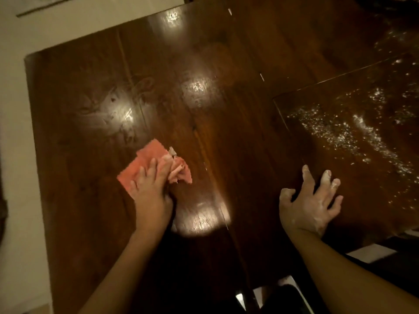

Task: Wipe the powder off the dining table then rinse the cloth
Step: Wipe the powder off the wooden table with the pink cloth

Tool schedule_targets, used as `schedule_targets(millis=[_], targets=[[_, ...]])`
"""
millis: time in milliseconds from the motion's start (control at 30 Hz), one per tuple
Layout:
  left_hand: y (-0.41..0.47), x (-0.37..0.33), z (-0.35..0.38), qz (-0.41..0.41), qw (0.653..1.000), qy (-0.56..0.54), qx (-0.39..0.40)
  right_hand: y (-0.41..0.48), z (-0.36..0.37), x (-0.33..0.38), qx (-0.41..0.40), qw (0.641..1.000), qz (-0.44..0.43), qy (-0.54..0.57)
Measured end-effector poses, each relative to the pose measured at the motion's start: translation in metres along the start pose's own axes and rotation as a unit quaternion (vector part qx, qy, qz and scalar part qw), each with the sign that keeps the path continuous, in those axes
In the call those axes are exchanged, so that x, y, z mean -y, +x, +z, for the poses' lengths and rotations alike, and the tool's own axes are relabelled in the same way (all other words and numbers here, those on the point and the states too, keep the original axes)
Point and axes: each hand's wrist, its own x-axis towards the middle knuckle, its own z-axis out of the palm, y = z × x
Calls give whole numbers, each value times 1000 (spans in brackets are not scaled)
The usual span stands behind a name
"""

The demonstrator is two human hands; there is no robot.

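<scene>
On dining table [90,75]: pink cloth [140,164] under flat left hand [150,191]; right hand [310,205] splayed, empty.

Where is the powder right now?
Head view, right side: powder lies scattered on the wooden top beyond the right hand, far from the pink cloth under the left hand.

left hand [149,193] pressing pink cloth [138,166] on table [79,87], right hand [310,202] spread near powder [340,132]

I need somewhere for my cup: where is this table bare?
Bare wood lies between the cloth and the far edge of the table, and between the left hand and right hand. Right of that hand it is crowded with scattered powder.
</scene>
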Motion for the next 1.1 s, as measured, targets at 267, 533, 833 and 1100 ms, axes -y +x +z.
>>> schedule_targets(millis=[267, 533, 833, 1100], targets=[[-131, -40, 45, 355, 922, 53, 146, 1, -6, -1, 53, 998, -23, -3], [-91, -50, 11, -72, 997, -30, 28, 40, -66, 4, 324, 944, -64, 5], [-54, -194, 42, 195, 918, 122, 324, 88, -195, -88, 326, 907, -240, 118], [-59, -304, 78, 339, 847, 235, 337, 127, -252, -221, 213, 947, -238, 41]])
